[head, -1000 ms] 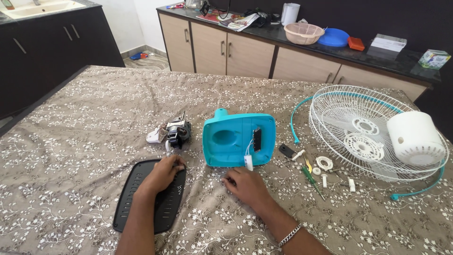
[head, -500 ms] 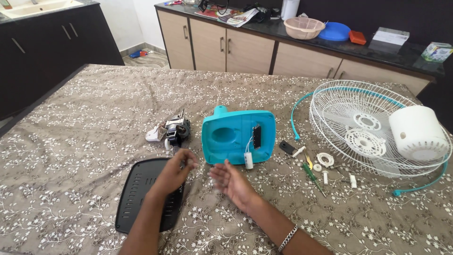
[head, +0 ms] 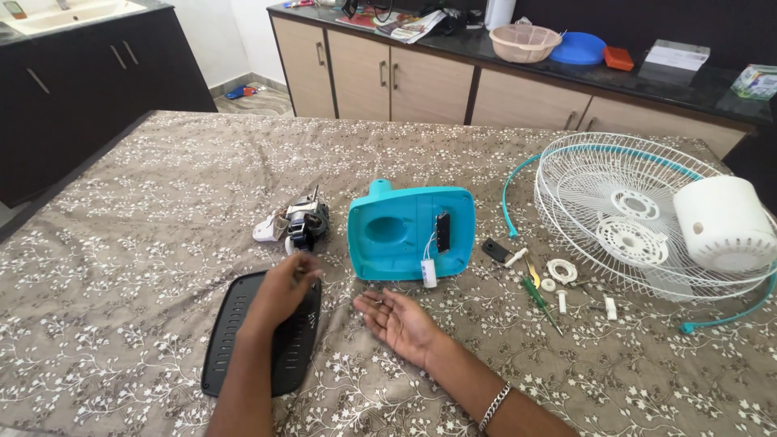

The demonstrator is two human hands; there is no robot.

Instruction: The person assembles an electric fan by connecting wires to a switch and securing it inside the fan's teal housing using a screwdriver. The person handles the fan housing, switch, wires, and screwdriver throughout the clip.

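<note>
1. Both hands are low in the centre of the frame. Left hand (head: 283,293) hovers over the upper right corner of the black vented cover (head: 261,333), its fingertips pinched together; whether they hold something small I cannot tell.
2. Right hand (head: 398,318) lies palm up on the tablecloth (head: 146,210), fingers loose and spread. A tiny dark piece seems to rest near the fingertips, but it is too small to be sure.
3. Just above the hands is the turquoise housing (head: 411,232), lying flat, with a small white capacitor (head: 428,273) hanging from thin wires at its lower edge.
4. Left of the housing sits the motor (head: 302,225), near the left hand.
5. Right of the housing lie small parts: a green screwdriver (head: 538,298), white rings and pins, then the white wire grille (head: 639,218) with a white round cap (head: 724,224) on it.
6. Risk, in my judgement: a small piece can roll off the open palm and vanish in the busy flower pattern of the cloth. Also a careless sleeve or wrist could pull the thin capacitor wires.
</note>
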